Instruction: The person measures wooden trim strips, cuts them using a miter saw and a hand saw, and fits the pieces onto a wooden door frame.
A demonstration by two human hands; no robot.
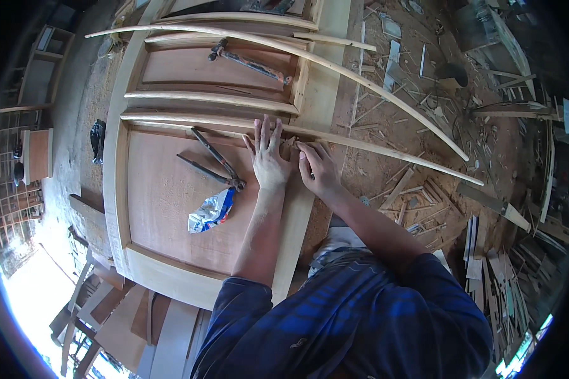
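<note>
My left hand point(269, 158) lies with spread fingers across a long pale wooden strip point(385, 151) along a rail of the panelled wooden door point(158, 265). Just right of it, my right hand point(316, 164) has bent fingers at the strip's near edge; what is between them is too small to make out. Dark long-handled pincers point(234, 180) lie on the lower panel, beside a crumpled silver plastic packet point(205, 215). A hammer point(246, 63) rests in the upper panel, and a curved strip point(360, 79) spans above it.
Offcuts and shavings point(411, 196) litter the floor to the right, with stacked wood strips point(493, 284) beyond. A black bag point(97, 142) lies left of the door. Leaning boards point(126, 316) are at the lower left, and a wooden cabinet frame point(44, 63) stands upper left.
</note>
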